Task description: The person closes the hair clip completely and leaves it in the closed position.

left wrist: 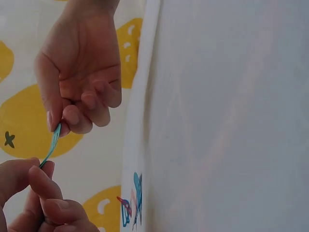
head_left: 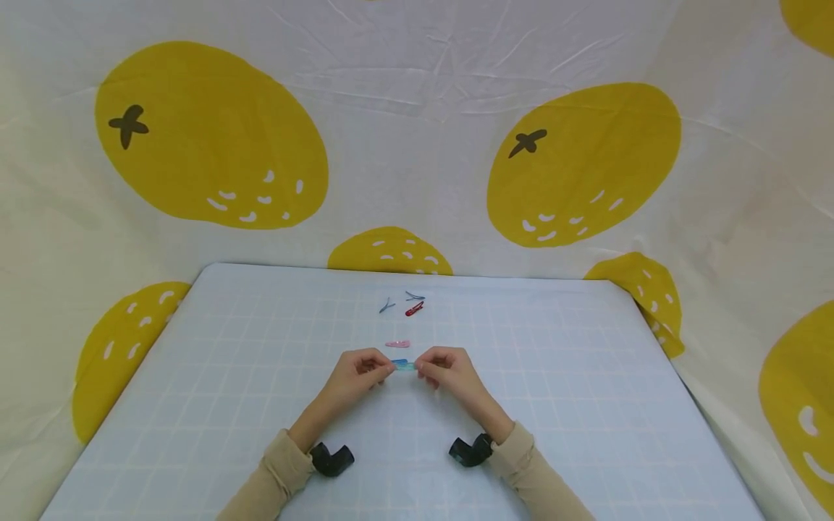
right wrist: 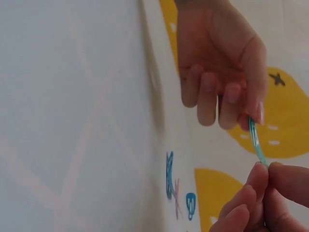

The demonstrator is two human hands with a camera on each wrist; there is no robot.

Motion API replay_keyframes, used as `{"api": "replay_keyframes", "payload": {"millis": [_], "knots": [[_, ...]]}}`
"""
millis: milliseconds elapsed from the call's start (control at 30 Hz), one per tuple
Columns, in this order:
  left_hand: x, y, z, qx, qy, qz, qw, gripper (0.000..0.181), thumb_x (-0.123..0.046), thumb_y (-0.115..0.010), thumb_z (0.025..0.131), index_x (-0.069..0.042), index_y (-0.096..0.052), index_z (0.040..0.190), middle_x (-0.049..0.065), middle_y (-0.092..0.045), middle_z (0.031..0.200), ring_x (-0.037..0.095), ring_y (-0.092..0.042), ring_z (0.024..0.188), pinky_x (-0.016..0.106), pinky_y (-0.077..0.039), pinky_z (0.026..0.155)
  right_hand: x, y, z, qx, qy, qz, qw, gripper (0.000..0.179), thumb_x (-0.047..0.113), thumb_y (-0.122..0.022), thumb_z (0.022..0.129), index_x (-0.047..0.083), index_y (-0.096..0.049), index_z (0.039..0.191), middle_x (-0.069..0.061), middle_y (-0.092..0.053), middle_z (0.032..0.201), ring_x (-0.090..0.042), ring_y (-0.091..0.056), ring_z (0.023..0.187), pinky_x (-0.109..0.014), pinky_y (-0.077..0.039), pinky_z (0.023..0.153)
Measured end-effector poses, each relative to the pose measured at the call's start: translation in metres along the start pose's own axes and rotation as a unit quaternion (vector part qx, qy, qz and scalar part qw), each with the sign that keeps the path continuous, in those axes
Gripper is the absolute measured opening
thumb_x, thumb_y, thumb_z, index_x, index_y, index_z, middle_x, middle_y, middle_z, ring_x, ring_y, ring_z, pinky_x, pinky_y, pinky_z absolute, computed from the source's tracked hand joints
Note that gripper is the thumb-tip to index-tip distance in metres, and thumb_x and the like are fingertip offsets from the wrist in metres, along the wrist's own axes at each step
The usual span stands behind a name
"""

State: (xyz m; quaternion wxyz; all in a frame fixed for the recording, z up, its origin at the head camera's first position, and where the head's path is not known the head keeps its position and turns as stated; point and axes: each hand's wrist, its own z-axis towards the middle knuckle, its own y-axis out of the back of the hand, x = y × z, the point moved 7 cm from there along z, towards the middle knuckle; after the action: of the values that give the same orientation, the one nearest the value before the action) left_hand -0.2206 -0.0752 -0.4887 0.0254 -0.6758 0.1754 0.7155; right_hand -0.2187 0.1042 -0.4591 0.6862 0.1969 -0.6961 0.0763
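Observation:
Between both hands, a teal hair clip [head_left: 407, 367] is stretched sideways above the table. The left hand [head_left: 357, 373] pinches its left end with thumb and fingertips. Its other end is pinched by the right hand [head_left: 454, 373]. Both wrist views show the clip [left wrist: 52, 145] nearly edge-on, as a thin, slightly curved strip [right wrist: 256, 140] spanning the gap between the fingertips. A blue hair clip [head_left: 399, 360] shows just behind it in the head view, partly overlapped. Slightly farther back, a pink snap clip [head_left: 398, 344] lies on the table.
Toward the far edge lie a red snap clip [head_left: 414, 309] and two slim bluish clips, one on the left [head_left: 387, 305] and one on the right [head_left: 415, 296]. A pale checked cloth covers the table [head_left: 195, 405]. Behind it hangs a lemon-print curtain [head_left: 404, 159].

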Motion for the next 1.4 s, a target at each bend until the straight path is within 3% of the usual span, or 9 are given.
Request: {"api": "replay_keyframes", "payload": {"millis": [167, 267, 567, 867, 1067, 1400], "knots": [[0.003, 0.006, 0.001, -0.002, 0.009, -0.004, 1.0000, 0.014, -0.013, -0.068, 0.094, 0.000, -0.072, 0.098, 0.015, -0.064, 0.080, 0.022, -0.055, 0.068, 0.026, -0.049, 0.059, -0.011, -0.002, 0.011, -0.006, -0.011, -0.001, 0.9999, 0.018, 0.007, -0.063, 0.096, -0.010, -0.070, 0.100, -0.015, -0.067, 0.079, -0.024, -0.053, 0.065, -0.025, -0.045, 0.059], [0.006, 0.010, 0.002, -0.011, 0.022, -0.008, 0.9997, 0.011, -0.012, -0.068, 0.094, -0.002, -0.072, 0.096, 0.009, -0.062, 0.076, 0.021, -0.053, 0.066, 0.026, -0.047, 0.057, -0.022, -0.002, 0.019, -0.013, -0.023, -0.003, 0.9996, 0.017, 0.011, -0.066, 0.095, -0.004, -0.073, 0.096, -0.005, -0.066, 0.075, -0.016, -0.051, 0.063, -0.024, -0.044, 0.057], [0.022, 0.013, 0.004, -0.023, 0.048, -0.003, 0.9986, 0.011, -0.012, -0.070, 0.093, -0.001, -0.072, 0.092, 0.004, -0.059, 0.071, 0.017, -0.050, 0.062, 0.024, -0.043, 0.056, -0.032, -0.007, 0.027, -0.012, -0.050, -0.032, 0.9982, 0.021, 0.014, -0.067, 0.093, -0.006, -0.073, 0.089, -0.014, -0.062, 0.068, -0.020, -0.047, 0.055, -0.026, -0.041, 0.053], [0.036, 0.014, 0.005, -0.028, 0.021, 0.073, 0.9967, 0.007, -0.011, -0.075, 0.087, -0.011, -0.073, 0.080, -0.001, -0.058, 0.068, 0.015, -0.049, 0.063, 0.024, -0.041, 0.056, -0.048, -0.012, 0.026, 0.013, -0.085, -0.070, 0.9938, 0.022, 0.016, -0.073, 0.087, -0.002, -0.073, 0.075, -0.002, -0.058, 0.054, -0.010, -0.044, 0.039, -0.022, -0.034, 0.040], [0.033, 0.012, 0.002, -0.003, 0.001, 0.095, 0.9955, 0.011, -0.012, -0.078, 0.084, -0.014, -0.072, 0.074, -0.004, -0.058, 0.063, 0.012, -0.048, 0.057, 0.024, -0.039, 0.053, -0.051, -0.015, 0.024, 0.033, -0.099, -0.088, 0.9907, 0.021, 0.017, -0.075, 0.085, 0.002, -0.074, 0.070, -0.001, -0.059, 0.050, -0.008, -0.044, 0.035, -0.021, -0.033, 0.036], [0.027, 0.010, 0.000, 0.020, -0.025, 0.131, 0.9908, 0.014, -0.010, -0.080, 0.080, -0.019, -0.073, 0.071, -0.006, -0.058, 0.062, 0.010, -0.048, 0.054, 0.023, -0.037, 0.052, -0.054, -0.016, 0.022, 0.033, -0.092, -0.116, 0.9884, 0.018, 0.017, -0.077, 0.082, 0.006, -0.074, 0.068, -0.002, -0.060, 0.051, -0.008, -0.045, 0.035, -0.021, -0.034, 0.036]]}}
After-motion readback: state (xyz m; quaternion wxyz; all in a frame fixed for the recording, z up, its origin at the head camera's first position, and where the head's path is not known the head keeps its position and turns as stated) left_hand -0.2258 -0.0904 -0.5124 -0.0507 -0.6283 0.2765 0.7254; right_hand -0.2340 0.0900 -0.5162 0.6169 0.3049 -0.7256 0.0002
